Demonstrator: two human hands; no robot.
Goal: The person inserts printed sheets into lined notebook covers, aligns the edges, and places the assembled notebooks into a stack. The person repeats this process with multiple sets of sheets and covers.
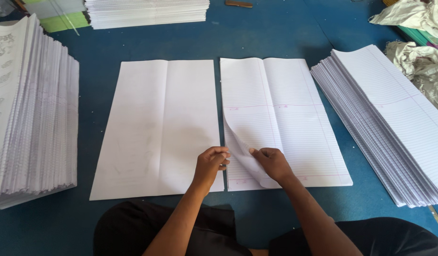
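Two large sheets lie side by side on a blue surface [276, 33]. The left one is a plain white sheet [157, 128] with a centre crease. The right one is a ruled sheet [290, 114] with pink margin lines, and its lower left corner is lifted and curled. My right hand [272, 163] pinches that curled corner. My left hand [212, 163] rests with curled fingers at the gap between the two sheets, touching the same lifted edge.
A tall stack of ruled sheets [394, 128] lies at the right, another thick stack [34, 123] at the left. More stacked paper [148, 12] and green sheets [62, 19] sit at the back. Crumpled wrapping [418, 42] lies far right. My knees in black [181, 232] are at the front.
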